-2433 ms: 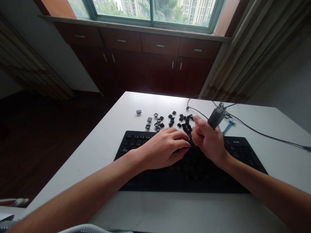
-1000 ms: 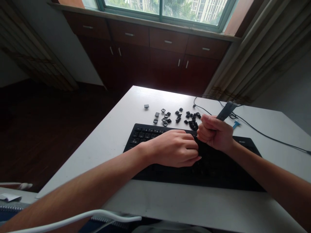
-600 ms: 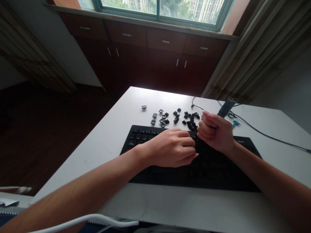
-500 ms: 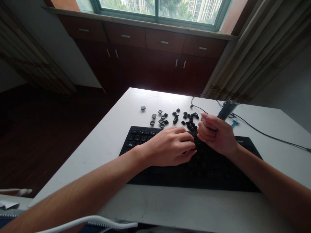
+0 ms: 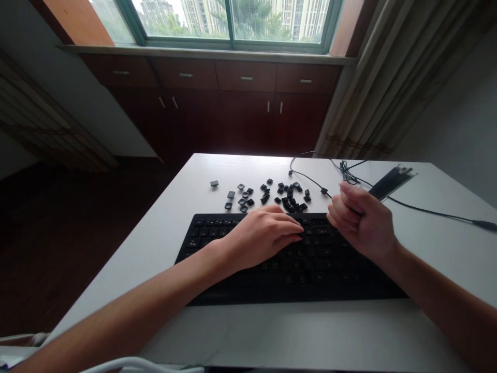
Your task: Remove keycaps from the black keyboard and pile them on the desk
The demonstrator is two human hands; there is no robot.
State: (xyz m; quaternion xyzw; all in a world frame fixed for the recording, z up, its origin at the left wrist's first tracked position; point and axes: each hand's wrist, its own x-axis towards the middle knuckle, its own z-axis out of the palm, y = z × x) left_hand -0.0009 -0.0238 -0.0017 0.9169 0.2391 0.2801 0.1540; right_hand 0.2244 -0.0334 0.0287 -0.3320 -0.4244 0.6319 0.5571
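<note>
The underside of the left hand (image 5: pixel 267 235) was hidden: its fingers lay close together, curved down onto the keys, and whether they pinched anything could not be told. That hand and its forearm covered part of the black keyboard (image 5: pixel 310 259), while the keyboard's right end was lost behind the right hand (image 5: pixel 363 220) and its forearm. Most key markings were too dim to read. The right hand was closed in a fist around a dark tool (image 5: pixel 392 182), which stuck out toward two o'clock; its tip was hard to make out, and the part inside the fist could not be seen. A curved white tube (image 5: pixel 132 361) was cut off by the bottom edge.

With twelve o'clock pointing away from the person, the keyboard lay directly under the left hand and reached below the right hand toward seven o'clock. From the left hand, a pile of black keycaps (image 5: pixel 289 201) sat at one o'clock, just past the keyboard's far edge. Scattered grey keycaps (image 5: pixel 241 201) lay near eleven, and a lone keycap (image 5: pixel 214 183) farther out at ten, all on the white table (image 5: pixel 248 331).
</note>
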